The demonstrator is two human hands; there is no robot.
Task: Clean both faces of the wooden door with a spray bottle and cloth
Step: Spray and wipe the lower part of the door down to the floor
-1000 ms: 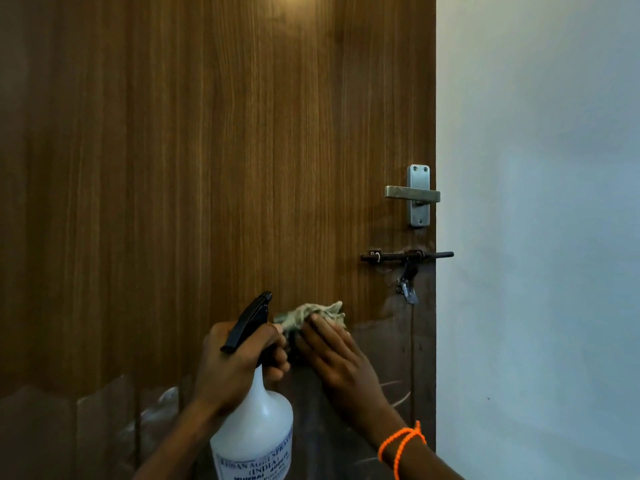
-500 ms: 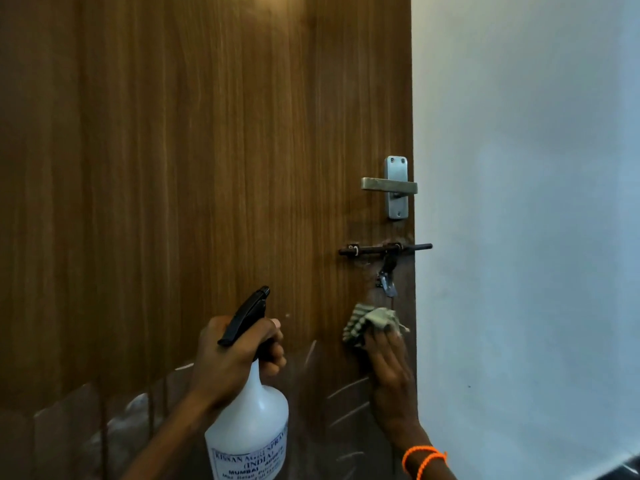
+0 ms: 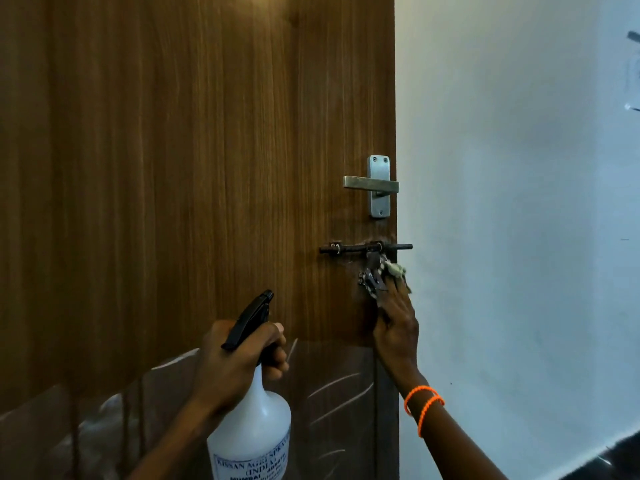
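Head view. The wooden door [image 3: 194, 168] fills the left and centre of the frame; its right edge stands against a white wall [image 3: 502, 202]. A metal lever handle [image 3: 372, 184] is mounted near that edge, and a dark sliding bolt [image 3: 363, 248] is fixed below it, its rod projecting past the door edge. A small metal piece is seen hanging under the bolt.

The spray bottle [image 3: 254, 424], white with a black trigger head, is held upright in front of the lower door. The left hand [image 3: 239, 362] is closed as a grip around the bottle neck, with fingers curled at the trigger; the nozzle is directed toward the door.

The cloth [image 3: 393, 270], pale green, is pressed against the door face just below the bolt, at the door's right edge. It is held there by the right hand [image 3: 394, 323], whose fingers are extended flat over it, so this grip is open. Two orange bands [image 3: 424, 405] are worn on the right wrist.

A glossy, streaked film is seen across the lower door.
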